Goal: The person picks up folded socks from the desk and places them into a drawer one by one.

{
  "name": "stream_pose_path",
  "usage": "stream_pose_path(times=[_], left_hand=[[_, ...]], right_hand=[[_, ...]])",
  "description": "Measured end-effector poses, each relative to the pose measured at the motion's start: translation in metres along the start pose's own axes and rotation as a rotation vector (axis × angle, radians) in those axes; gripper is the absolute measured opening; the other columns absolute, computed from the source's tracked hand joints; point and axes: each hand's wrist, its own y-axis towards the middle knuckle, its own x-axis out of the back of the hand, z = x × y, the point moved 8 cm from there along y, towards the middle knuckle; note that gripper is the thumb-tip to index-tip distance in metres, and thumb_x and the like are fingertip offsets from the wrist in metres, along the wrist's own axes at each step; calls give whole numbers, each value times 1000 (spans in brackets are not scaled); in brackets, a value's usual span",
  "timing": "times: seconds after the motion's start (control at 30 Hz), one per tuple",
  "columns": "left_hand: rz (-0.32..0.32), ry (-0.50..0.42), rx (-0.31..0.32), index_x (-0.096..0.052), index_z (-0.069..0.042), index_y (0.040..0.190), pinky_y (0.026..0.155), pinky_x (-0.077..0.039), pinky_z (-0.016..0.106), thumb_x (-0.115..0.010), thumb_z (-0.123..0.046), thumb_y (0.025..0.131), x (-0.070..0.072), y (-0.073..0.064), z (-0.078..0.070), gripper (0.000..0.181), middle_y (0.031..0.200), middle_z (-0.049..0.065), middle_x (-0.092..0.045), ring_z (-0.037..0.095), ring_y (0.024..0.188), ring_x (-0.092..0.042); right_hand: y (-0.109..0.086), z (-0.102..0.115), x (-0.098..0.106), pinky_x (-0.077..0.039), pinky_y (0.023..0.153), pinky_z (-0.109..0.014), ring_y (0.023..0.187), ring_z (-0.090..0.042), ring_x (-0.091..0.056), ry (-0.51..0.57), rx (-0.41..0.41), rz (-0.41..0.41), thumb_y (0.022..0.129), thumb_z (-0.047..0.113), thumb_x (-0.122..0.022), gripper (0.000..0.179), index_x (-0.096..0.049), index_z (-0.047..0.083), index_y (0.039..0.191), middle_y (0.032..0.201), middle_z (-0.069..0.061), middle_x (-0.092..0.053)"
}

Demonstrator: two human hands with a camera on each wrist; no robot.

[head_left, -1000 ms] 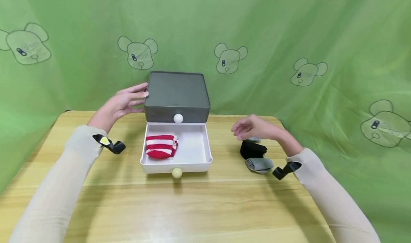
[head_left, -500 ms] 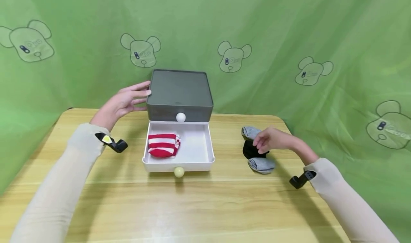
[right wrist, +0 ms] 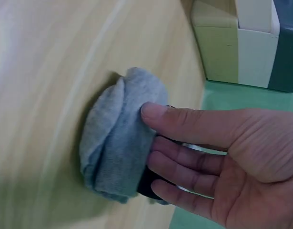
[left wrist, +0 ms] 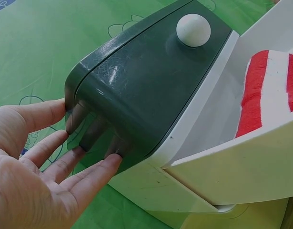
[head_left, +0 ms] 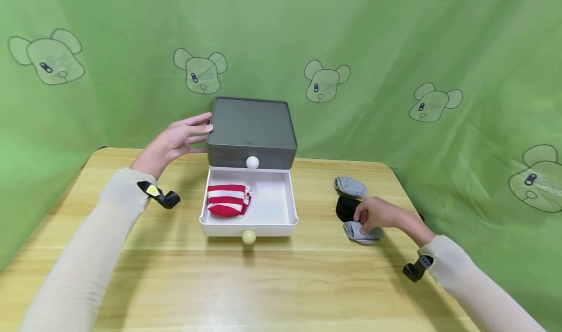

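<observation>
My left hand point(head_left: 173, 139) rests its extended fingertips against the left side of a small drawer cabinet point(head_left: 252, 122) with a dark grey top. Its white drawer point(head_left: 274, 200) is pulled out and holds a folded red-and-white striped sock point(head_left: 226, 199). At the right, my right hand point(head_left: 378, 212) pinches the nearest rolled grey sock point(right wrist: 125, 143), thumb on its upper face and fingers along its far side. A black sock point(head_left: 346, 208) lies just behind, partly covered by that hand. Farther back sits another rolled grey sock point(head_left: 350, 186).
The dark upper drawer is closed and has a white knob point(head_left: 252, 162); a yellow knob point(head_left: 249, 237) is on the pulled-out drawer. A wooden table point(head_left: 263, 283) carries everything. Behind its back edge hangs a green curtain point(head_left: 263, 39) with bear-like drawings.
My right hand has moved from beside the back grey sock, over the black sock, down to the nearest grey sock and taken hold of it. The left hand stays at the cabinet's side.
</observation>
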Motion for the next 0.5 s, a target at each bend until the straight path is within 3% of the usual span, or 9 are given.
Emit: stream_pose_path(times=[0.17,0.27,0.5], left_hand=[[7,29,-7,-24,-22,163,125,-34,53,-57,-17,105,-1,-1,0,68,169,9,-25,33,153,-32],[5,49,-8,-22,-22,163,125,-34,53,-55,-17,105,0,-3,-1,67,170,9,-23,33,154,-30],[0,-5,-4,-25,-23,162,125,-34,53,-60,-16,103,-1,0,0,69,170,8,-24,34,153,-31]], right_hand=[[-2,4,-11,-46,55,-20,64,-5,-51,-39,-14,-9,74,5,-88,19,-74,2,86,72,1,-64],[0,11,-14,-41,53,-20,60,-5,-46,-56,19,-10,73,5,-87,18,-70,6,79,70,3,-59],[12,29,-15,-38,55,-19,62,-4,-44,-79,98,-47,70,4,-88,24,-65,8,75,71,0,-57]])
